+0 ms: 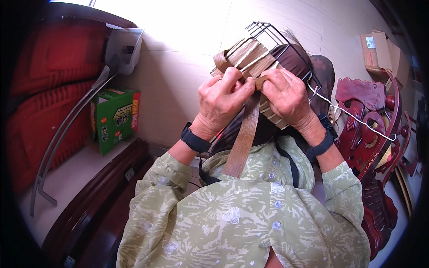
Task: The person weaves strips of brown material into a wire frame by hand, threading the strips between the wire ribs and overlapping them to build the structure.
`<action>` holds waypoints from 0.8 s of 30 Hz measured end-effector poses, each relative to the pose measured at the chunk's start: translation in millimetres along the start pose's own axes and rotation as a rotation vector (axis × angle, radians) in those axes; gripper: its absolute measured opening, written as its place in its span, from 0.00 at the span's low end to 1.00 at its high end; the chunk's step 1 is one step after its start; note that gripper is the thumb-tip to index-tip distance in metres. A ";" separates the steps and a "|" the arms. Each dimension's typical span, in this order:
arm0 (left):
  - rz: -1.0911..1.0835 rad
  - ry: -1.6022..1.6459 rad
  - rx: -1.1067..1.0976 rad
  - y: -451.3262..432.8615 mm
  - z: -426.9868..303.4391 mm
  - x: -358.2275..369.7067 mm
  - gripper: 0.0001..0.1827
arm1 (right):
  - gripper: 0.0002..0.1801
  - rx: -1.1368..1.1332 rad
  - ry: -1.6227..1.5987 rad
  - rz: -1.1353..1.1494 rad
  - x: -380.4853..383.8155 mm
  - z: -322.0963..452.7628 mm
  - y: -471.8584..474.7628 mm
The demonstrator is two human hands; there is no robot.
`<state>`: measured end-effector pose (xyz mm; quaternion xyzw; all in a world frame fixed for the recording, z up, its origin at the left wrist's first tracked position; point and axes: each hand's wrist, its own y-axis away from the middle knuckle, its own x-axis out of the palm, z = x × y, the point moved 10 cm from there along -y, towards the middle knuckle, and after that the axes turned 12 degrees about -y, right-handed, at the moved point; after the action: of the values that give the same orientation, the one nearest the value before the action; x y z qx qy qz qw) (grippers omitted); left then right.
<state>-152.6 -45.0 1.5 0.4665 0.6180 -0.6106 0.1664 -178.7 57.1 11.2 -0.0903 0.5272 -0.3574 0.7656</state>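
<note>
A black wire basket frame lies tilted across my knees, part of it covered by weaving. Wide brown flat strips alternate there with thin pale cords. My left hand pinches a brown flat strip at the near side of the weaving. One length of that strip hangs down onto my shirt, and another loops up at the left. My right hand grips a short folded part of brown strip just beside the left fingertips. Both hands hide part of the basket's near side.
A pale cord runs right from the frame to a carved dark-red wooden chair. At left are a green printed box, a long-handled dustpan and red plastic chairs. Cardboard boxes sit at far right.
</note>
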 end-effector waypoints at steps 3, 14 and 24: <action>0.040 -0.014 0.086 2.4 -4.0 1.2 0.15 | 0.08 0.005 -0.014 0.018 1.5 -0.5 1.1; 0.230 0.270 0.074 14.1 -0.4 2.3 0.22 | 0.16 0.105 -0.214 -0.107 -11.2 -11.5 -1.5; 0.382 0.325 -0.104 16.6 -3.0 9.1 0.24 | 0.13 0.096 -0.216 -0.064 -10.2 -11.6 1.4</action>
<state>-143.2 -41.9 -14.9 0.6575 0.5679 -0.4524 0.2012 -190.1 67.4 13.1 -0.1084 0.4209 -0.3944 0.8097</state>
